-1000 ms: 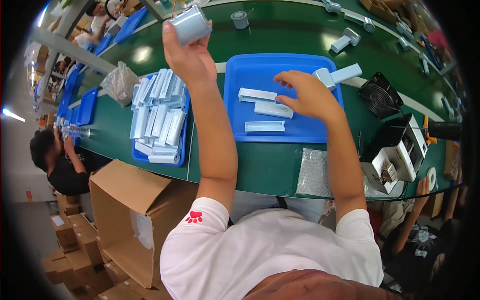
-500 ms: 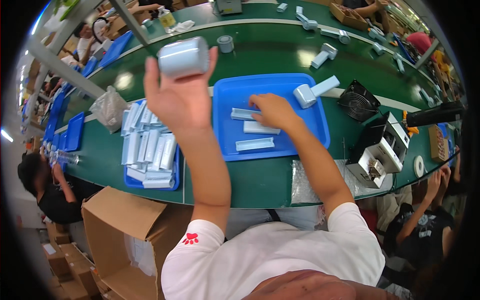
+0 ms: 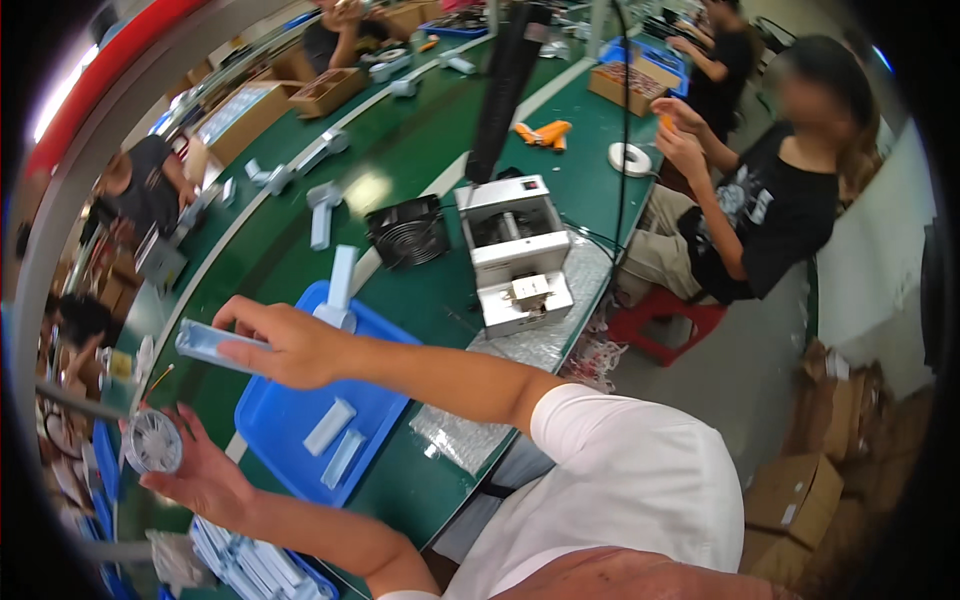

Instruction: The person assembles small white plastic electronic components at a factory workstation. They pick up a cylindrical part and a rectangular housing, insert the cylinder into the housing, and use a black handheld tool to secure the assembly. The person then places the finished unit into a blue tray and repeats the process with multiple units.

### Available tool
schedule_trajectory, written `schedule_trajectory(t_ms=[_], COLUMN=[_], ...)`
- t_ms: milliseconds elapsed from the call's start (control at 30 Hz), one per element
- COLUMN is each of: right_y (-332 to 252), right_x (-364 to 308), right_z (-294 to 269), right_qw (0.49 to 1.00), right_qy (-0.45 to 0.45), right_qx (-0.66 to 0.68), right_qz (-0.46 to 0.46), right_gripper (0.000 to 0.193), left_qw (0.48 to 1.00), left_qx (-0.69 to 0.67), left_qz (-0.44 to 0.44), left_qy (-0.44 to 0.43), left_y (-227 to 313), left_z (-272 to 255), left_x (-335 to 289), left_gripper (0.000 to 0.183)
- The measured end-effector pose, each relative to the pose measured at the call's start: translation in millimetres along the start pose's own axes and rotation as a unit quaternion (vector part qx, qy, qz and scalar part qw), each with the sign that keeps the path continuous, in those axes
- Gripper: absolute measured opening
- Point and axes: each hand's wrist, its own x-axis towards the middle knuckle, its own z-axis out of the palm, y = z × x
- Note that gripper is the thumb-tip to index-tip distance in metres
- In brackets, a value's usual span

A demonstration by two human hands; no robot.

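Note:
My left hand (image 3: 212, 482) is closed around a light-blue cylindrical housing (image 3: 153, 442), whose round end shows spoke-like fins. Between the fingers and thumb of my right hand (image 3: 290, 345) is a long light-blue handle shell (image 3: 203, 342), raised above the blue tray (image 3: 265, 425). The two held parts are apart. Two more handle shells (image 3: 328, 427) lie in the tray below my right forearm. At the tray's far edge rests a light-blue hairdryer-shaped piece (image 3: 340, 280), partly hidden behind the rim of my view of the tray and arm.
Near my left forearm, a second tray holds a pile of handle shells (image 3: 255, 565). Beyond the blue tray stand a black fan (image 3: 408, 230) and a white bench machine (image 3: 515, 255). Bubble wrap (image 3: 450, 435) lies by the table edge. A co-worker (image 3: 760, 190) sits at the right.
My right hand has lifted a handle shell out of the tray. My left hand has turned the cylinder so its finned end shows. The view has swung to the right.

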Motion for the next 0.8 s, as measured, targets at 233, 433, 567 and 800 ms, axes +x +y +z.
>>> schedule_trajectory(t_ms=[233,433,567,800], right_y=[-17.7,-32.9,-44.0,-50.8], right_x=[1.1,-0.9,-9.0,-10.6], right_z=[-27.8,-48.5,-47.1,-55.1], right_qw=[0.972,0.975,0.983,0.969], right_qy=[0.138,0.141,0.117,0.101], right_qx=[-0.053,-0.038,-0.074,-0.149], right_qz=[-0.185,-0.17,-0.12,-0.168], right_gripper=[0.042,0.037,0.039,0.042], left_qw=[0.922,0.908,0.897,0.887], left_qx=[0.353,0.402,0.424,0.456], left_qz=[0.071,0.07,0.076,0.074], left_qy=[0.142,0.094,0.099,0.018], left_y=[-39.1,-44.4,-46.6,-56.0], left_z=[37.7,56.9,74.5,79.8], left_x=[2.1,0.8,-1.0,-3.5], left_gripper=[0.057,0.083,0.099,0.096])
